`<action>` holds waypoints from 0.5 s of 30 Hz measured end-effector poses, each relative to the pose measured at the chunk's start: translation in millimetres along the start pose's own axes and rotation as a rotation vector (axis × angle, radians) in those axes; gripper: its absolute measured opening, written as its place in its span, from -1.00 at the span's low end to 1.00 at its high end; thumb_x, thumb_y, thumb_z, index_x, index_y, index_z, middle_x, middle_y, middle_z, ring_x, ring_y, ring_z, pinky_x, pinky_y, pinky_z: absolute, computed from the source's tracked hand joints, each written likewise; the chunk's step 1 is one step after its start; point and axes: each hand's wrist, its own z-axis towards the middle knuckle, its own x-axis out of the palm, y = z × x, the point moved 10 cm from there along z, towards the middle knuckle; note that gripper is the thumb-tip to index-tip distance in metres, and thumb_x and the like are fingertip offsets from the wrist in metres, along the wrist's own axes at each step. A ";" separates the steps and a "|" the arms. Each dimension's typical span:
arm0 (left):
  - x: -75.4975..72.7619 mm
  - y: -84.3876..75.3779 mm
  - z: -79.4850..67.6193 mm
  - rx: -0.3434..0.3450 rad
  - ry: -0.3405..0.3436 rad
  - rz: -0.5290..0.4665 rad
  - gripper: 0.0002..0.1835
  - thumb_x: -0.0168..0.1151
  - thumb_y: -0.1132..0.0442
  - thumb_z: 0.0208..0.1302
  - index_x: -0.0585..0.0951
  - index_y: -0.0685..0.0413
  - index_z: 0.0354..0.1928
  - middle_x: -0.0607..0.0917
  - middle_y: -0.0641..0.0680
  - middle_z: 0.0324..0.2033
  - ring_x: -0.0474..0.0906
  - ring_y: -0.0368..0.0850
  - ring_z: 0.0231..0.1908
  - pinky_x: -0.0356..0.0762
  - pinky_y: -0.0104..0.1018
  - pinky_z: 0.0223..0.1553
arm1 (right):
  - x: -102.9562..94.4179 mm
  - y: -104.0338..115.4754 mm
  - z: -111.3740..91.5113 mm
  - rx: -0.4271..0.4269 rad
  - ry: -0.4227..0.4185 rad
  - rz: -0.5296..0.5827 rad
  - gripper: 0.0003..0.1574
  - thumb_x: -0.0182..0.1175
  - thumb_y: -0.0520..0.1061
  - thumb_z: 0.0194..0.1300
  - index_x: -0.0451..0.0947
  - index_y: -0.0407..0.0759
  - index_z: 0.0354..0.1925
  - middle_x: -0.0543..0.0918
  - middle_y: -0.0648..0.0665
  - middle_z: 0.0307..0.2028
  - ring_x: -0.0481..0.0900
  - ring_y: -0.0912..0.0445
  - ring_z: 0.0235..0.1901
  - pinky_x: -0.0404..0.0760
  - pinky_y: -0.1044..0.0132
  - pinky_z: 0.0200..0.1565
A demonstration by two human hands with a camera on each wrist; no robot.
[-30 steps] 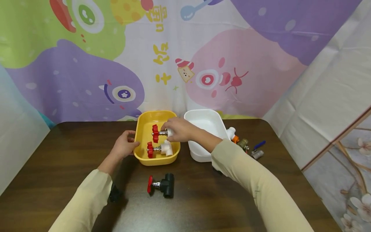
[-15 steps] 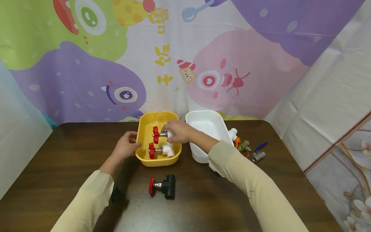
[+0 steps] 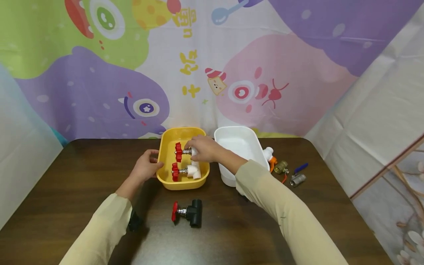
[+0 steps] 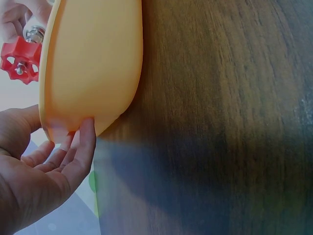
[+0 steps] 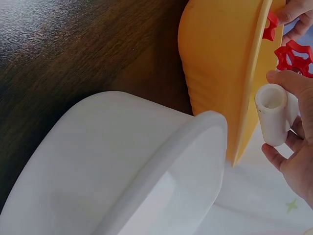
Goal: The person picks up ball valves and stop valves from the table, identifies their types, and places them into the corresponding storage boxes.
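My left hand (image 3: 146, 166) grips the side of the yellow tray (image 3: 183, 185), thumb at the rim and fingertips against the outer wall (image 4: 93, 68). Over the tray my right hand (image 3: 206, 148) holds a white plastic stop valve (image 5: 272, 115) with a red handwheel (image 3: 178, 152), pinched by its tee-shaped body. Its open pipe end faces the right wrist camera. Lower in the tray lies a second white valve (image 3: 193, 171) with a red handwheel. A black valve (image 3: 194, 213) with a red wheel rests on the table in front of the tray.
A white tray (image 3: 228, 178) stands right of the yellow one. Beyond it lie a white fitting with orange (image 3: 269, 154), a brass valve (image 3: 281, 167) and a blue-levered metal valve (image 3: 298, 179). Another dark piece (image 3: 135, 221) sits by the left sleeve. A printed cloth (image 3: 185, 110) hangs behind.
The view has shifted slightly, so everything sits a little further right. Both hands keep their hold, and the held valve stays over the yellow tray.
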 end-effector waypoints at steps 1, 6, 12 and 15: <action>0.1 0.2 0.1 0.001 0.000 -0.002 -0.42 0.10 0.27 0.31 0.15 0.18 0.31 0.40 0.34 0.05 0.56 0.18 -0.09 0.69 -0.18 -0.23 | 0.8 -0.5 0.9 0.003 0.000 0.005 -0.50 0.24 0.00 0.21 0.48 0.02 0.13 0.54 -0.06 0.06 0.43 0.04 0.10 0.42 0.10 0.15; 1.2 1.0 0.0 0.003 0.007 -0.008 -0.42 0.10 0.27 0.31 0.15 0.17 0.31 0.41 0.33 0.04 0.56 0.18 -0.10 0.69 -0.20 -0.24 | 4.4 -2.1 5.2 0.005 -0.009 0.012 -0.50 0.25 0.00 0.20 0.49 0.01 0.12 0.54 -0.07 0.07 0.41 0.03 0.11 0.40 0.11 0.18; 1.6 -0.1 0.4 0.014 0.007 -0.009 -0.42 0.10 0.27 0.31 0.16 0.17 0.31 0.41 0.33 0.01 0.57 0.17 -0.13 0.69 -0.20 -0.26 | 5.0 -2.6 9.2 0.009 -0.043 0.012 -0.50 0.26 -0.01 0.20 0.49 0.00 0.12 0.55 -0.07 0.05 0.42 0.02 0.10 0.42 0.12 0.13; 1.3 0.9 0.4 0.005 0.005 -0.008 -0.43 0.11 0.27 0.30 0.17 0.17 0.30 0.41 0.32 0.00 0.57 0.17 -0.14 0.69 -0.20 -0.27 | 6.1 -1.7 10.8 0.010 -0.054 0.019 -0.50 0.26 -0.02 0.19 0.50 0.00 0.12 0.55 -0.08 0.03 0.41 0.01 0.09 0.43 0.12 0.11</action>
